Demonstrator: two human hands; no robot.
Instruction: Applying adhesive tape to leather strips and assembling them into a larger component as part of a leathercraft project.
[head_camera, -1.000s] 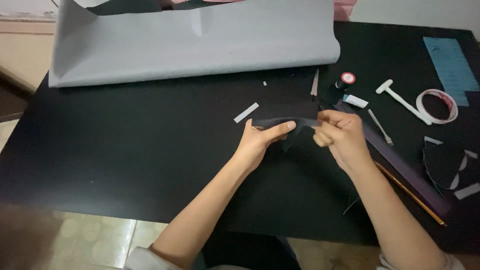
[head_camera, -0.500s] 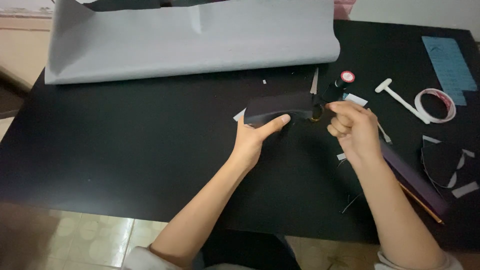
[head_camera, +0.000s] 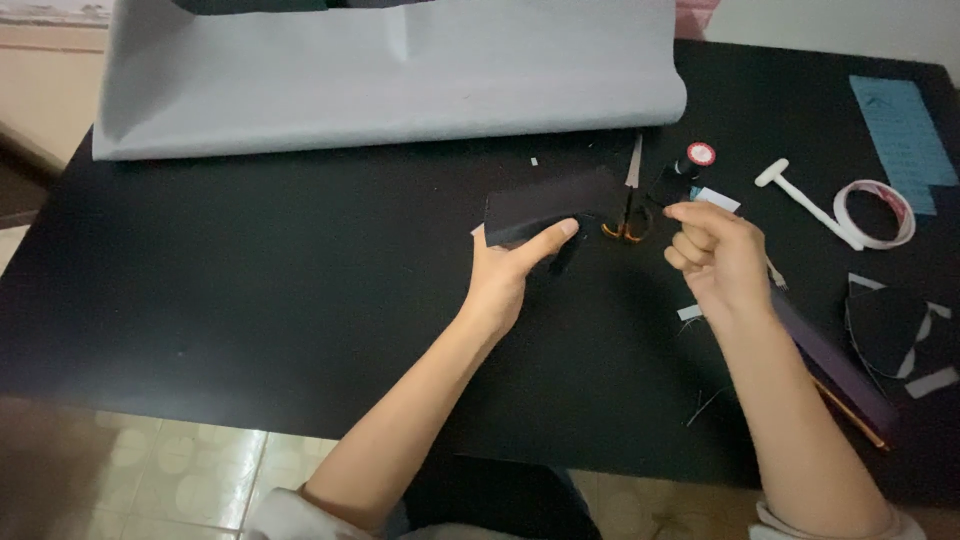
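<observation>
- Nearest to us, at the bottom of the frame, our two forearms reach up from light sleeves over the black table (head_camera: 250, 300).
- Just above centre, our left hand (head_camera: 505, 275) grasps a black piece of material (head_camera: 545, 205), thumb pressed along its lower edge, the piece lifted and slanting up to the right.
- To the right of centre, our right hand (head_camera: 715, 255) is clenched into a loose fist; we cannot tell whether anything thin is pinched in it.
- Between the hands, scissors (head_camera: 627, 215) with orange-lined handles lie on the table, just beside the black piece.
- Slightly farther, a black spool with a red-and-white top (head_camera: 692, 163) stands near the scissors.
- At the right, a white T-shaped tool (head_camera: 805, 200) lies beside a tape ring (head_camera: 878, 213), with a blue paper (head_camera: 905, 140) beyond.
- Farthest, across the top of the frame, a large grey sheet (head_camera: 400, 75) is spread.
</observation>
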